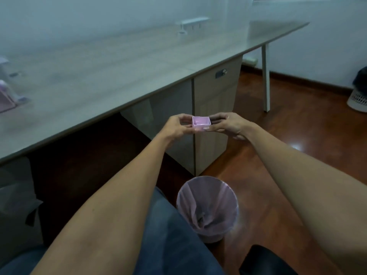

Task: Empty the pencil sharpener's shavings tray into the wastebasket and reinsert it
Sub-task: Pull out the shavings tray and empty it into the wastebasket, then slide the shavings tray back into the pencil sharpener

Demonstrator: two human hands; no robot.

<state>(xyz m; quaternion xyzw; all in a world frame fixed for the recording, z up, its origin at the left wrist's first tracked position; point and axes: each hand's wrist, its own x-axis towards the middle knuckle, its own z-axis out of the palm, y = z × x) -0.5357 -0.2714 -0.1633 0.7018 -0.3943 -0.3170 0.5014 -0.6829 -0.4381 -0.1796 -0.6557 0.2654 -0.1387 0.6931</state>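
Head view: left hand (176, 126) and right hand (228, 126) pinched a small pink tray (201, 123) between them, open side up, held out level. Lined wastebasket (207, 209) stood on floor below, nearer the body.

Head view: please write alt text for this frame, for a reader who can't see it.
Both hands, left hand and right hand, hold a small pink shavings tray upright, open side up, out in front above a pink-lined wastebasket on the wooden floor. A long desk runs along the left.
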